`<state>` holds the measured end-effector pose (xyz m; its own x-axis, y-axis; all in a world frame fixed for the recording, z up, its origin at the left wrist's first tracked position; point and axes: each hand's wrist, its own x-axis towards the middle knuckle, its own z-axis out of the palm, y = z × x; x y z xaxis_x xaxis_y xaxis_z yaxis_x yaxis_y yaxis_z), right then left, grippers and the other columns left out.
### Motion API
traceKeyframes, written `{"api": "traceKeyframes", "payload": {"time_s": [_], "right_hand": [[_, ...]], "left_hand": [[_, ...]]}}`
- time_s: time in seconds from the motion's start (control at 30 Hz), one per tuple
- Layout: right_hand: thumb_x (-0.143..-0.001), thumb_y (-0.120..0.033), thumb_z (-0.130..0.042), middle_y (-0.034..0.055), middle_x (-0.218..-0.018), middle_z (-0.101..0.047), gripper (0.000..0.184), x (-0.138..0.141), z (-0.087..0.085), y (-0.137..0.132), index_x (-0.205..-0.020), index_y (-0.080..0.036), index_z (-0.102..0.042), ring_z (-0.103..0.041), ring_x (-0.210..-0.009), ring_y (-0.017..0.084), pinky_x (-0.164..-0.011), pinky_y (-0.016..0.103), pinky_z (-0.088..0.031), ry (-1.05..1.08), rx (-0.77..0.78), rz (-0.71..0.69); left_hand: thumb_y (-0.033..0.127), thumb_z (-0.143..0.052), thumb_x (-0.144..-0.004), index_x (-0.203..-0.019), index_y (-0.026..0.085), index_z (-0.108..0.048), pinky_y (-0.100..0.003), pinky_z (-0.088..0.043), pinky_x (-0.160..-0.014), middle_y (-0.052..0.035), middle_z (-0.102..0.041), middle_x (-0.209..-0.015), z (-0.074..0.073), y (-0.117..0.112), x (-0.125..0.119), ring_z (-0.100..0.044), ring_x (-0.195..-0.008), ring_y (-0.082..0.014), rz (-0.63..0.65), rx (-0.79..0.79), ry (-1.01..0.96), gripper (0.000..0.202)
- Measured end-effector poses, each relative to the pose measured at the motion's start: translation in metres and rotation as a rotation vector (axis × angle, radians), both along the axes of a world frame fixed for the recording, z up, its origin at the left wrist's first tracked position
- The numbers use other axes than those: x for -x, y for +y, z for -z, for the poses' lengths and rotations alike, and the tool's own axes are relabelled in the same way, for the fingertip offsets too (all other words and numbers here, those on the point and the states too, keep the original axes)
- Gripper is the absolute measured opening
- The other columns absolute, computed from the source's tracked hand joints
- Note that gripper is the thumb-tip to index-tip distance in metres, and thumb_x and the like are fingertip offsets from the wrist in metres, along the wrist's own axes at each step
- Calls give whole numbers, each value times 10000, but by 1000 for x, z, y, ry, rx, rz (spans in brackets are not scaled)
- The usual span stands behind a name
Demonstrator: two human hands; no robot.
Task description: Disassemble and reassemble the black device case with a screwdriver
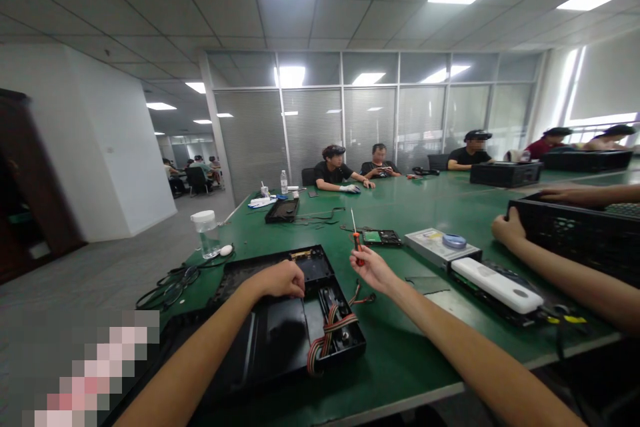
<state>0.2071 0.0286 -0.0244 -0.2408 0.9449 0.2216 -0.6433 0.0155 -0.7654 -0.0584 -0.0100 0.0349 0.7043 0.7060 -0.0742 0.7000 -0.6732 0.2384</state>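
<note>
My right hand [373, 268] grips a screwdriver [357, 248] with an orange and black handle, its thin shaft pointing up. The tool is held above the table, just right of an open black metal case [273, 340]. Over the middle of that case hovers or rests my left hand [284, 279], its fingers curled down; whether they pinch anything is hidden. A bundle of striped ribbon cables [333, 330] lies in the case's right part and hangs over its near edge.
A lidded clear jar [206, 235] and coiled black cables [170, 287] are at the left. To the right lie a grey metal drive box [435, 247], a white device [495, 285] and a green circuit board [377, 237]. A co-worker's hands hold a black case [565, 233]. Several people sit farther off.
</note>
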Motion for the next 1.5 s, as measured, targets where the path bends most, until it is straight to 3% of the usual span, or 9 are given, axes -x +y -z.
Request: {"api": "traceKeyframes", "payload": {"time_s": [0.23,0.4,0.53,0.73,0.93,1.1,1.27,1.37,1.5], "right_hand": [[-849,-507,-288,-69,-507,-330,401,2,-18,-20,-622,-188,-376,-277,-375,57,-381,186,-271,-496,-204,-35],[-814,-501,-411,-17,-570,-497,406,4,-40,-82,-657,-150,-542,-446,-518,95,-523,217,-341,-1239,-813,-38],[-792,-396,-481,48,-833,-612,251,3,-22,-136,-802,-174,-597,-552,-710,154,-612,242,-366,-1582,-1155,-33],[-766,-280,-490,42,-786,-618,133,-17,5,-153,-801,-197,-588,-567,-686,163,-578,253,-343,-1786,-1188,55],[-712,-215,-528,16,-776,-621,82,-30,14,-157,-776,-214,-579,-567,-700,163,-586,254,-334,-1766,-1069,131],[-707,-227,-542,14,-801,-639,82,-20,16,-144,-763,-213,-601,-588,-765,175,-650,247,-375,-1748,-950,186],[-762,-307,-518,52,-881,-645,171,3,11,-90,-831,-194,-627,-593,-832,195,-717,266,-411,-1790,-917,214],[-778,-290,-516,86,-973,-630,208,16,10,-50,-915,-175,-623,-577,-897,208,-778,295,-418,-1758,-939,262],[-800,-229,-482,91,-1110,-578,290,17,16,-10,-1069,-163,-569,-527,-1008,211,-849,319,-416,-1566,-1136,192]], "left_hand": [[268,-539,-799,-821,195,-668,-199,-400,-726,-29,-651,-779,34,-23,18,-574,-755,-139,112,-201,-16,150],[318,-415,-871,-1006,218,-624,-232,-379,-806,-44,-639,-921,16,-23,38,-558,-849,-154,71,-234,-42,268],[362,-456,-835,-1108,180,-556,-250,-378,-806,-72,-602,-1019,10,-3,54,-533,-915,-181,-81,-298,-28,343],[479,-403,-830,-731,140,-665,-177,-356,-545,11,-583,-595,34,37,61,-533,-583,-117,-96,-20,46,440],[326,-594,-716,-894,177,-652,-185,-386,-638,-12,-633,-764,43,42,56,-553,-693,-137,-53,-166,47,239],[342,-614,-726,-825,173,-648,-224,-381,-739,-47,-624,-818,-2,26,43,-554,-802,-176,15,-355,98,199],[374,-561,-778,-876,184,-631,-233,-359,-752,-30,-598,-819,-56,-22,33,-534,-808,-172,51,-346,70,225],[384,-520,-807,-856,202,-623,-241,-347,-745,-19,-579,-812,-65,-62,27,-524,-801,-169,71,-324,46,214],[344,-489,-831,-799,202,-603,-233,-344,-655,-20,-560,-770,-51,-109,20,-517,-722,-151,74,-275,36,185]]}}
